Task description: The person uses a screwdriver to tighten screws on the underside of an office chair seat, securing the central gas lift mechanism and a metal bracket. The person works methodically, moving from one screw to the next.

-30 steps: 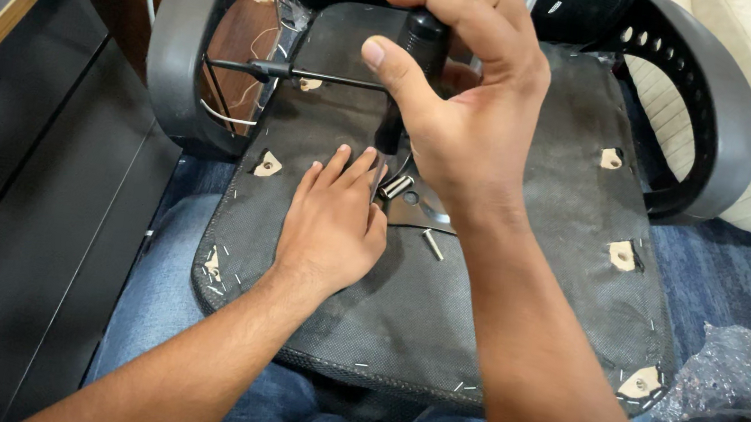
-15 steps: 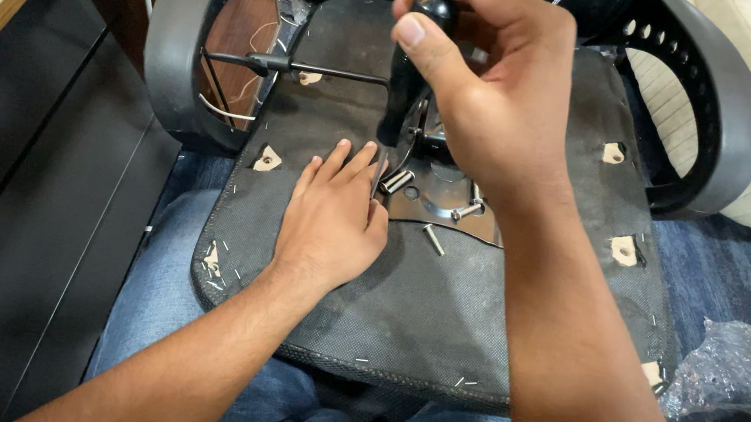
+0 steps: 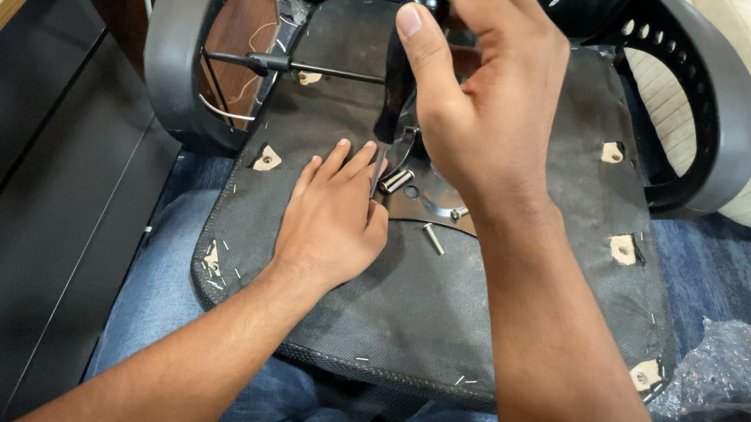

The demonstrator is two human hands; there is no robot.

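Tech A: Chair seat (image 3: 439, 314) position?

Tech B: It lay upside down across the person's lap, black fabric underside facing up, with the armrests (image 3: 180, 53) at both sides. A metal plate (image 3: 429, 203) sat at its centre.

Tech A: Right hand (image 3: 483, 110) state?

Tech B: It was closed around a black tool handle (image 3: 398, 80), thumb pressed along the handle's front. The handle stood nearly upright over the plate. Its lower tip was hidden behind the hands, so contact with the plate could not be confirmed.

Tech A: Left hand (image 3: 331, 225)?

Tech B: It lay flat and open on the fabric, fingers together, fingertips at the plate's left edge, just beside a short metal sleeve (image 3: 395, 181).

Tech A: Loose hardware?

Tech B: One bolt (image 3: 433, 239) lay on the fabric just below the plate. A thin black rod (image 3: 316, 69) ran from the left armrest toward the handle.
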